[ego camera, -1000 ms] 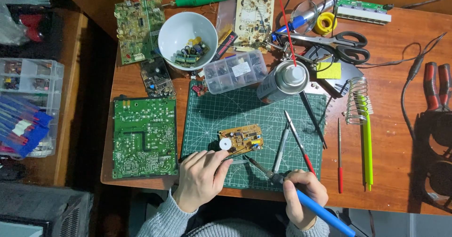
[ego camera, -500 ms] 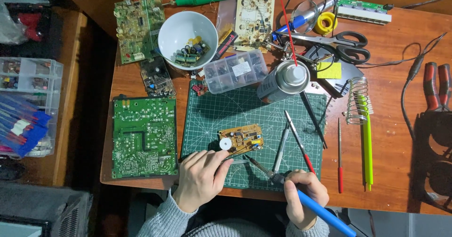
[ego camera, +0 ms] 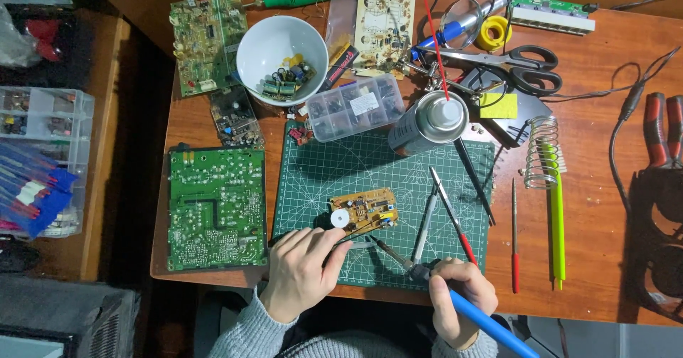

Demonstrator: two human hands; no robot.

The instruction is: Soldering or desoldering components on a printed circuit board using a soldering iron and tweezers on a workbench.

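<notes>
At the far left we see a clear compartment organiser (ego camera: 35, 127) on a side shelf, with a blue bundle beside it; next, a large green circuit board (ego camera: 217, 209) lies flat on the desk, solder side up; above it, a white bowl (ego camera: 282, 58) holds small components. Our left hand (ego camera: 302, 273) grips tweezers (ego camera: 356, 238) whose tips reach the small tan circuit board (ego camera: 364, 210) on the green cutting mat (ego camera: 313, 180); our right hand (ego camera: 459, 297) is closed round a blue-handled soldering iron (ego camera: 427, 276), tip aimed at the board. Against the earlier views, almost nothing has shifted; we judge the work steady. A clear lidded parts box (ego camera: 353, 107) bears a small white label; right of it stands a silver spray can (ego camera: 425, 125); a yellow square note (ego camera: 498, 105) follows.
</notes>
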